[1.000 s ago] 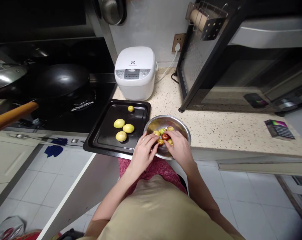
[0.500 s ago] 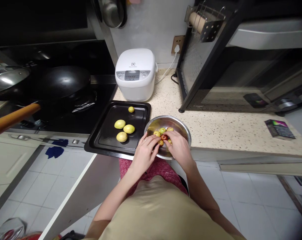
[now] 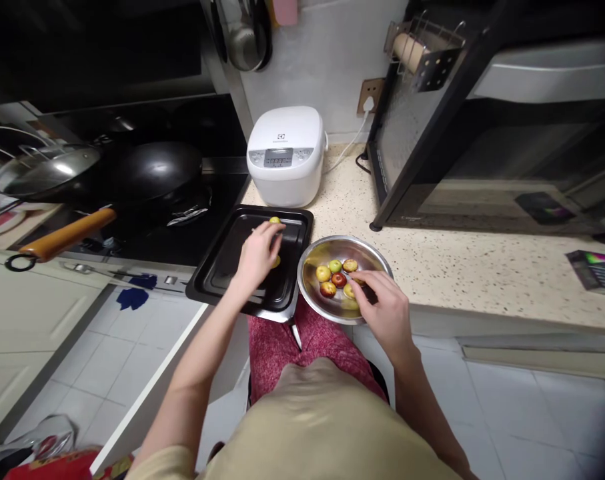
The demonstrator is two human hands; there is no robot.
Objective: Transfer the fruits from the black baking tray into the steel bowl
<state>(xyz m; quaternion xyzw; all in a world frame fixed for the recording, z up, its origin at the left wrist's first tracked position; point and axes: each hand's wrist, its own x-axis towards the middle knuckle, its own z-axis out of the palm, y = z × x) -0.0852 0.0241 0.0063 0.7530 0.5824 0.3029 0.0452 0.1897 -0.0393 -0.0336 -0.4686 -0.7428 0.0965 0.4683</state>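
Facing the speckled countertop (image 3: 442, 267), I have a black oven (image 3: 482, 167) at the right and a dark wok (image 3: 157, 170) on the hob at the left, its wooden handle directed toward me. Placed between them, nearer to me, is a black baking tray (image 3: 227, 257), with a white rice cooker (image 3: 286, 160) upright behind it. A round steel bowl (image 3: 309, 267) is located just beside the tray, on its right. My left hand (image 3: 258, 257) is positioned over the tray, fingers bent downward; contact at the fingertips is hidden, so I cannot tell whether they grip anything. My right hand (image 3: 386, 303) is at the bowl's right side, thumb and fingertips brought near each other above the fruit; I cannot tell whether they are clamped on a piece. Grouped in the bowl are yellow, brown-patched and green fruits (image 3: 323, 273), with one red-brown fruit (image 3: 339, 279) among them. On the tray, one small yellow fruit (image 3: 275, 220) shows just beyond my left fingers; another yellow fruit (image 3: 276, 262) is partly covered by that hand.
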